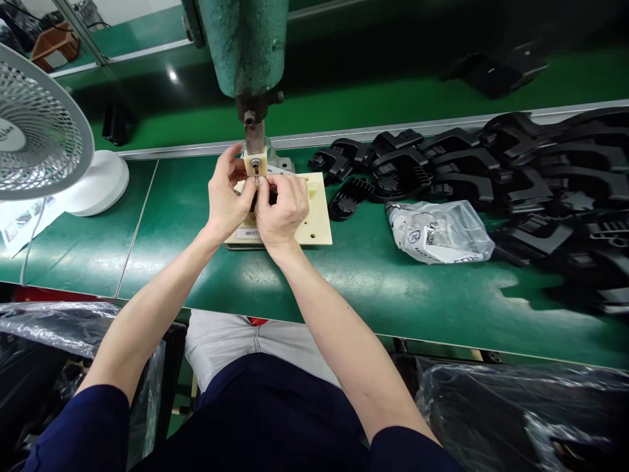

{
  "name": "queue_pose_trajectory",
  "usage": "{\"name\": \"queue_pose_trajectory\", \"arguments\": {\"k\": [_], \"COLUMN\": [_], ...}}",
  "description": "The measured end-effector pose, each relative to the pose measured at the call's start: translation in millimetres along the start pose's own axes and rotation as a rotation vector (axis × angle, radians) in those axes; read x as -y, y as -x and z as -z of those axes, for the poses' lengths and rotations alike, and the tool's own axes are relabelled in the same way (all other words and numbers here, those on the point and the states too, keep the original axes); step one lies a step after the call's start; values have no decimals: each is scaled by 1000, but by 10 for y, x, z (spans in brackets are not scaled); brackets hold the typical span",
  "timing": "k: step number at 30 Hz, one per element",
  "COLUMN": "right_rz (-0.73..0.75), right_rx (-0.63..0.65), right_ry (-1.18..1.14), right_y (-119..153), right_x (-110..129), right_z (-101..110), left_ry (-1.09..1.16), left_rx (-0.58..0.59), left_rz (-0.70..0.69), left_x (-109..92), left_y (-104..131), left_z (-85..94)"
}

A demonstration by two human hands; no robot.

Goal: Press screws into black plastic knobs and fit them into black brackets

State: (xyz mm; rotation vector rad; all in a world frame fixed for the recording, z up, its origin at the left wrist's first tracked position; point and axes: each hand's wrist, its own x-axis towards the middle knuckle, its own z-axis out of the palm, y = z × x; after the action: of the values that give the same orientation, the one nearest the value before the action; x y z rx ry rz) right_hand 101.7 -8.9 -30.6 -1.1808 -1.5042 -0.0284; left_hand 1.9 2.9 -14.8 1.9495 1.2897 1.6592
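Observation:
Both hands meet beneath the head of a green press [250,46], close to its cream block [256,162]. My left hand [228,193] has thumb and fingers bent together just left of the press tip. My right hand [282,206] is pinched right beside it, the thumbs almost touching. Something tiny shows between the fingertips, too small to name. Under the hands lies a cream fixture plate [319,210] with holes and a white label [248,233]. A dark part on the plate is mostly hidden by my fingers.
Many black plastic parts [457,164] cover the bench on the right, with a clear plastic bag [439,231] in front of them. A fan [39,131] stands at the left over papers [24,226]. Plastic-covered boxes [515,406] are below the bench edge.

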Motion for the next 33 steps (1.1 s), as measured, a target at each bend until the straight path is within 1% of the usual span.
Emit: {"name": "queue_pose_trajectory", "arguments": {"k": [3,6,9,13,16,22,27,31,33], "right_rz": [1,17,14,18,32,16,51,45,55], "right_rx": [49,84,73,54,48,91,53,76,73], "right_ry": [39,72,106,129,133,128,160,164,174], "right_y": [-14,-40,-69,-92,-96,-96,-96,-100,-111], "right_x": [-32,-45,-25,8,12,12,18,26,31], "right_z": [15,34,49,62,68,77,87,93,99], "left_ry": [-23,-36,-37,-63,-99,-142,-156,-165,-195], "left_rx": [-36,-36,-5,65,92,91,90,105,90], "left_rz": [25,24,9,-9,-24,-15,-26,-24,-20], "left_x": [-22,-35,-56,-108,-142,-160,-170,-188,-202], "left_y": [12,6,-33,-103,-132,-132,-139,-146,-145], "left_z": [-32,-24,35,136,177,175,184,183,171]}}
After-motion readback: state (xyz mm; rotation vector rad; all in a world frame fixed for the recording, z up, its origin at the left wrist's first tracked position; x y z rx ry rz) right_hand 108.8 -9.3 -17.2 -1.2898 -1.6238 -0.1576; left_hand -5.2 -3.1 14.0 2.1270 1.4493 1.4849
